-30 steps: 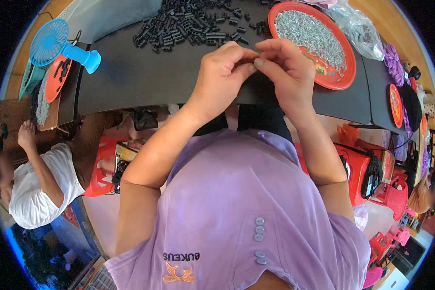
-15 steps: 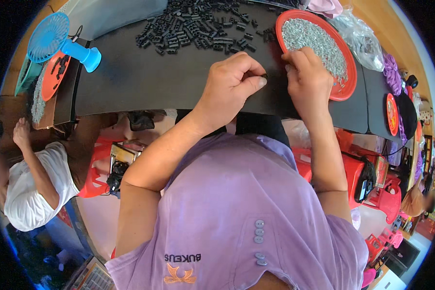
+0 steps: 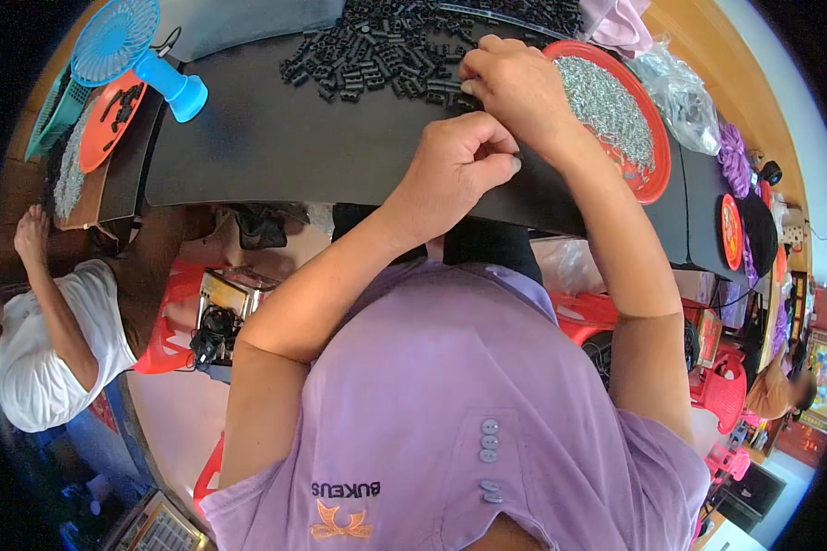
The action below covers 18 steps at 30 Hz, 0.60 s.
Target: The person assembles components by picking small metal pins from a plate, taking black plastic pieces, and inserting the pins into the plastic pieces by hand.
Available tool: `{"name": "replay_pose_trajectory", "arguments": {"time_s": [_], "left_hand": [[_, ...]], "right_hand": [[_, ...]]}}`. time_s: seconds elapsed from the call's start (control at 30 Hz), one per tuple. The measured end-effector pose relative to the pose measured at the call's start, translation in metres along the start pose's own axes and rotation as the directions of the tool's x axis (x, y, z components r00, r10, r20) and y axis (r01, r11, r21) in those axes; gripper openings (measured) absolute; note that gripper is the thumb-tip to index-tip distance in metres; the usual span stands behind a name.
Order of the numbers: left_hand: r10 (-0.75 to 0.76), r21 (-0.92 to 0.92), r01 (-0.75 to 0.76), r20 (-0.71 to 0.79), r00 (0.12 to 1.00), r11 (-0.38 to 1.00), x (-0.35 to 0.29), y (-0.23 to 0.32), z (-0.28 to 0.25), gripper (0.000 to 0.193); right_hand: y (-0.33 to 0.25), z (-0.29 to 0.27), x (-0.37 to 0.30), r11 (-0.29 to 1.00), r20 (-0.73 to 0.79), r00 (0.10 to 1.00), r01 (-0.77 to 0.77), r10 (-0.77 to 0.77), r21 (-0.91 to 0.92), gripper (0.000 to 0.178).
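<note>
Nearest, lilac cotton shirt (image 3: 432,367). Beyond it, at the near-right edge of the loose heap of short black plastic pieces (image 3: 368,64), left hand (image 3: 455,165): thumb and forefinger closed in a pinch, small dark piece (image 3: 519,155) at the tips, mostly hidden. Right hand (image 3: 522,87) farther out, half curled, palm down; grip hidden, cannot tell if it has anything. It is nearer the heap, which lies directly left of its fingertips; pieces' long axes run mixed ways. Right of the heap, round red plastic tray (image 3: 662,151) bearing small silvery metal bits (image 3: 606,101); well left, blue plastic fan (image 3: 161,78).
</note>
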<state>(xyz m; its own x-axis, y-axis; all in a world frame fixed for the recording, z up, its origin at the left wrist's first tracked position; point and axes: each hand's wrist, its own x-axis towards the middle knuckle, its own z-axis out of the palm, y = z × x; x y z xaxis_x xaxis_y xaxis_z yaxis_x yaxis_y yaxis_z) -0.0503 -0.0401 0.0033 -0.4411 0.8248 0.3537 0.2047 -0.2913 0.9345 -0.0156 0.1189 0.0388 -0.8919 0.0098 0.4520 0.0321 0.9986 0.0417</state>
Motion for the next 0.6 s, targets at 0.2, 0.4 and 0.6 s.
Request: {"name": "replay_pose_trajectory", "arguments": {"time_s": [0.2, 0.4, 0.6], "left_hand": [[-0.348, -0.345, 0.313, -0.042, 0.937, 0.885, 0.001, 0.01, -0.009, 0.011], [-0.28, -0.652, 0.139, -0.117, 0.953, 0.745, 0.005, 0.0, -0.012, 0.009], [-0.249, -0.64, 0.036, -0.247, 0.936, 0.768, 0.006, 0.01, -0.014, 0.018]], "right_hand": [[-0.003, -0.022, -0.011, 0.854, -0.12, 0.953, -0.188, 0.278, 0.485, 0.013], [-0.063, -0.059, -0.05, 0.324, 0.017, 0.827, -0.239, 0.562, 0.915, 0.013], [-0.108, -0.007, -0.069, 0.32, -0.013, 0.869, -0.167, 0.494, 0.933, 0.011]]}}
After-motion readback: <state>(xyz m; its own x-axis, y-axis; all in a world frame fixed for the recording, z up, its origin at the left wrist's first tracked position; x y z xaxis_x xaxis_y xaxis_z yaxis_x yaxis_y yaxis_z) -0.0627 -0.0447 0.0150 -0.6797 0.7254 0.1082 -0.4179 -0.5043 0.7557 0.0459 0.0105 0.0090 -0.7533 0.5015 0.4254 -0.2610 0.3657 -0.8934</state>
